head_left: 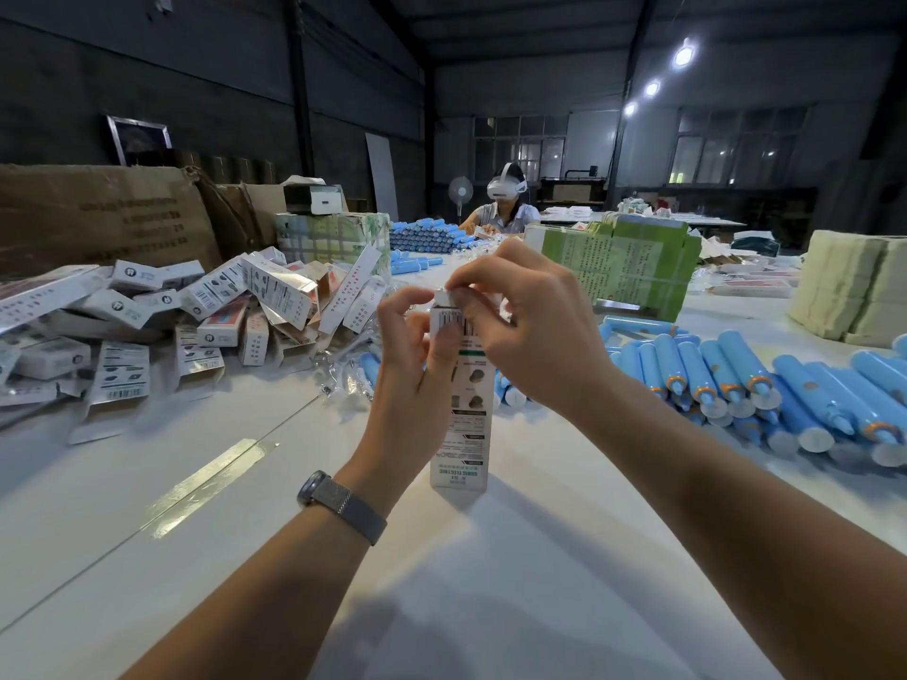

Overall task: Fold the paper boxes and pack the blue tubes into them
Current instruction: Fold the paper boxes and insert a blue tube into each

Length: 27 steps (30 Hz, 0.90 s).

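Standing upright on the white counter, a tall white printed paper box was gripped by the left hand, while the right hand pinched its top flap. Blue plastic tubes lay heaped right of the hands, folded boxes left.

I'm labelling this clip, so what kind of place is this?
Probably a warehouse-style packing workshop: heaps of paper boxes and blue tubes on a long table, and a person working opposite.
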### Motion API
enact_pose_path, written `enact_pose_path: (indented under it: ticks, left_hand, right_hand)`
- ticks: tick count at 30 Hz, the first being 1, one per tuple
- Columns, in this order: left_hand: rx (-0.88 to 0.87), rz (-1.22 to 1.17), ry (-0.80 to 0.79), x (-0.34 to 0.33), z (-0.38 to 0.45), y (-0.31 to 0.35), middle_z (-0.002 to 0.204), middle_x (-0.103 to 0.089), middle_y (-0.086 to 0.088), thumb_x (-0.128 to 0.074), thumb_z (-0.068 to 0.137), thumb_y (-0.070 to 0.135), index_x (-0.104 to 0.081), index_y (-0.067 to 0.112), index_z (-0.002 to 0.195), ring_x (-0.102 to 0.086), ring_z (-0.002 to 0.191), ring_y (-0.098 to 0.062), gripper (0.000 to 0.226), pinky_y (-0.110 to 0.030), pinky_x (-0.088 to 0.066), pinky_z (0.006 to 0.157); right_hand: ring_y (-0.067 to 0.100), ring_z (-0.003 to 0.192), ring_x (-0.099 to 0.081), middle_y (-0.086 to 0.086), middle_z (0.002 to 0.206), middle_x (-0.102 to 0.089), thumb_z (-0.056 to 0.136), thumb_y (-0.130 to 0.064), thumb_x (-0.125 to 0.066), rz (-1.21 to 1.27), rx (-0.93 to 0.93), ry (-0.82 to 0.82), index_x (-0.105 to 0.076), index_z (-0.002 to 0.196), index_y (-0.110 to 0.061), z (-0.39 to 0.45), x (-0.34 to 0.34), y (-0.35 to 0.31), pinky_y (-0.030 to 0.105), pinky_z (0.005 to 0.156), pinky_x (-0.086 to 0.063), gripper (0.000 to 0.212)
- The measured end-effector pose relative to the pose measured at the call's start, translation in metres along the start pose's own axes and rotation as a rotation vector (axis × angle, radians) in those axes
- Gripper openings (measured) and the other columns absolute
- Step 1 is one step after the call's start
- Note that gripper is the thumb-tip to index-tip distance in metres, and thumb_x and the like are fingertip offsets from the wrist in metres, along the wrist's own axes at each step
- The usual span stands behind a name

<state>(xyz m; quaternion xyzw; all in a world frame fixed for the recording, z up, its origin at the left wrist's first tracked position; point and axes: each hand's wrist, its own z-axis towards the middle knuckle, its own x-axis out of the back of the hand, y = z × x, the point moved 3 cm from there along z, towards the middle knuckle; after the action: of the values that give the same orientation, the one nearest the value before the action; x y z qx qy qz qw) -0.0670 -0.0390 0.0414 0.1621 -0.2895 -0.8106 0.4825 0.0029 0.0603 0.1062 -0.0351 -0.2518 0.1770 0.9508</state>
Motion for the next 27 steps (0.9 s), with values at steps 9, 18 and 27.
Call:
enact_pose_path:
  ticks: [9,18,27]
  left_hand:
    - [-0.023,0.041,0.015,0.0,-0.002,0.003,0.1,-0.057,-0.024,-0.038,0.106,0.021,-0.035,0.028,0.118,-0.065,0.079,-0.036,0.015,-0.043,-0.056,0.066]
    - [-0.021,-0.012,0.023,0.001,-0.002,0.0,0.093,-0.055,-0.016,-0.038,0.107,0.015,-0.036,0.029,0.106,-0.061,0.077,-0.019,0.014,-0.03,-0.055,0.064]
    - [-0.014,0.011,0.054,0.002,0.001,-0.003,0.091,-0.057,-0.017,-0.04,0.106,0.023,-0.038,0.034,0.105,-0.062,0.072,-0.025,0.012,-0.03,-0.053,0.061]
  right_hand:
    - [0.015,0.08,-0.06,-0.005,0.088,-0.061,0.091,-0.017,-0.065,0.099,0.027,-0.121,-0.075,0.093,-0.016,0.006,0.005,0.002,0.044,0.07,-0.052,0.01]
    - [0.012,0.08,-0.061,0.0,0.088,-0.065,0.09,-0.012,-0.069,0.226,0.001,-0.164,-0.076,0.093,-0.01,0.005,0.004,0.007,0.032,0.071,-0.052,0.008]
    - [0.023,0.074,-0.069,-0.001,0.09,-0.068,0.08,-0.02,-0.08,0.421,-0.175,-0.076,-0.066,0.092,-0.018,-0.006,-0.002,0.027,0.044,0.066,-0.058,0.018]
